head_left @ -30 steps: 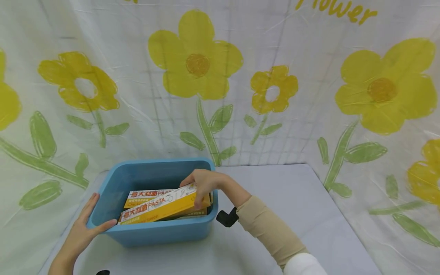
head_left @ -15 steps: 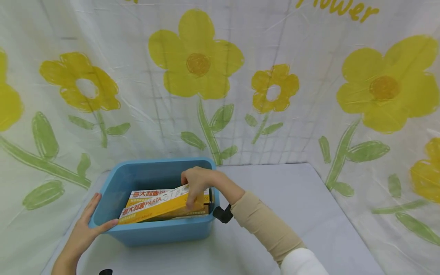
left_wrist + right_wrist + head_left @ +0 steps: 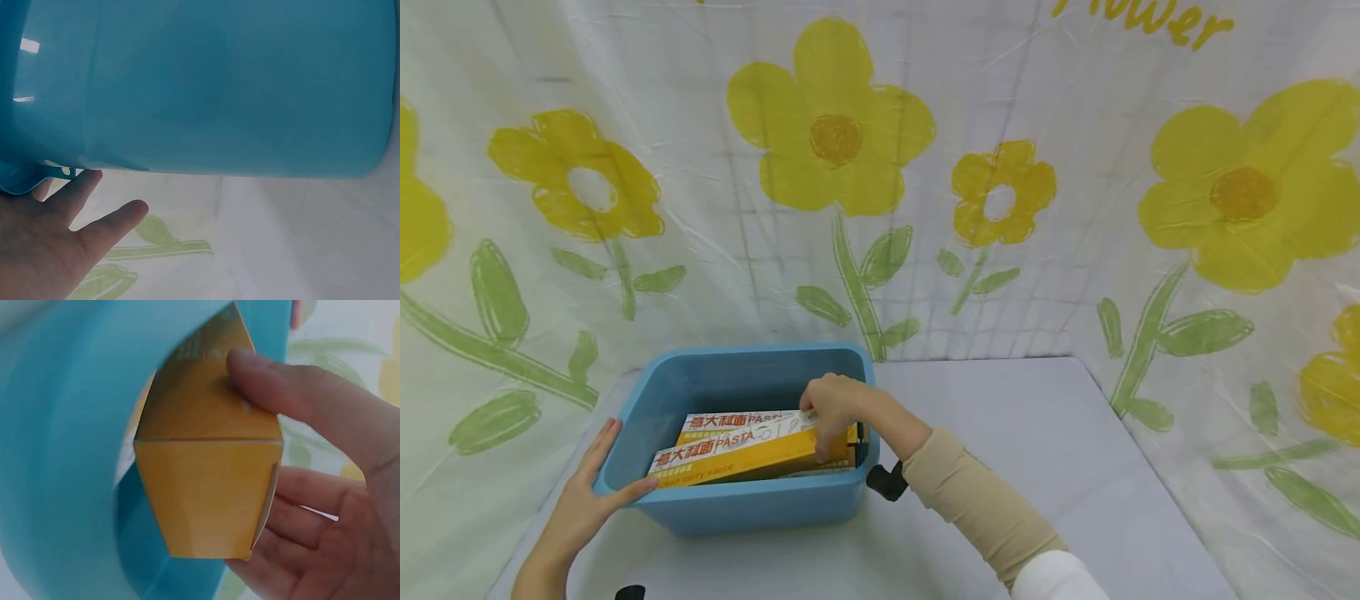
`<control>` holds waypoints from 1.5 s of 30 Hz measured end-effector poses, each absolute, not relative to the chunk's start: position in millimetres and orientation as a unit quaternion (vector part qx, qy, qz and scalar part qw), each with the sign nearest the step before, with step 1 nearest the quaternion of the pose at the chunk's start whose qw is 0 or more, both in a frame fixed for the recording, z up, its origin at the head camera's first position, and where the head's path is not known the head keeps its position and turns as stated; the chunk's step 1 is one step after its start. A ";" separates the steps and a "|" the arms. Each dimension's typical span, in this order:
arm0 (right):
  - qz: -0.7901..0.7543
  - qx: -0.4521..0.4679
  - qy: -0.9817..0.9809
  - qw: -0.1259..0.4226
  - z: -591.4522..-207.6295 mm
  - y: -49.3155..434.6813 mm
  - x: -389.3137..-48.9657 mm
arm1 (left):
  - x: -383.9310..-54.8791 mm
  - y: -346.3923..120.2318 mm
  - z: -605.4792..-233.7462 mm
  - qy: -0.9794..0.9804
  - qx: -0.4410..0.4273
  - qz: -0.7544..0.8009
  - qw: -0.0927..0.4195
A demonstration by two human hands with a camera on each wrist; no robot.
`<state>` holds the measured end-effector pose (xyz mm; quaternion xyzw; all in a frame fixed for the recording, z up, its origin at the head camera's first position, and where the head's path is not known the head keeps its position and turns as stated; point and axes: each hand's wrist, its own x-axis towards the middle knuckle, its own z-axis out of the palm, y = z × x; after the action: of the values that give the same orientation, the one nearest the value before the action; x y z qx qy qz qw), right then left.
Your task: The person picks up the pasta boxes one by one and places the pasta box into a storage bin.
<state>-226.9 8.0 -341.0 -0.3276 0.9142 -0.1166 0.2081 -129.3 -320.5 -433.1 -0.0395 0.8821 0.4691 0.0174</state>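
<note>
Inside a light blue plastic bin [image 3: 752,507], my right hand [image 3: 837,408] pinches the right end of a white and yellow pasta box [image 3: 737,450]. In the right wrist view, the thumb presses the orange side of that box [image 3: 209,494], and the fingers lie along its other side. This box slants across another pasta box [image 3: 726,420] behind it; more packaging partly shows underneath. My left hand [image 3: 576,504] rests on the bin's front left corner, thumb on the front rim. The left wrist view shows spread, straight fingers [image 3: 112,228] beside the outer bin wall [image 3: 219,87].
The bin stands at the left of a pale table [image 3: 1000,450]. Behind it hangs a white curtain [image 3: 917,317] with painted yellow flowers. A small black device [image 3: 887,481] sits at my right wrist, near the bin's right wall.
My right hand has shifted slightly left with the pasta box. The box's left end has slid left along the front rim and shows more of its face. My left hand stays on the corner.
</note>
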 end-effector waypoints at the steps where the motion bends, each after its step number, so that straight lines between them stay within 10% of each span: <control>1: -0.117 -0.326 0.915 0.209 -342.0 8.2 -226.7 | -129.3 -320.4 -433.0 0.882 -0.040 0.469 0.017; 17: -0.180 -0.310 0.902 0.239 -370.3 32.9 -229.3 | -127.3 -319.7 -436.7 0.878 -0.029 0.479 -0.003; 45: -0.505 -0.122 0.852 0.073 -387.8 198.1 -176.5 | -127.3 -325.8 -433.3 0.889 -0.010 0.457 0.015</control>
<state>-176.5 198.1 -387.8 -0.1219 0.8515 -0.5047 0.0732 -127.3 -325.8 -433.3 -0.0102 0.8893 0.4569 0.0145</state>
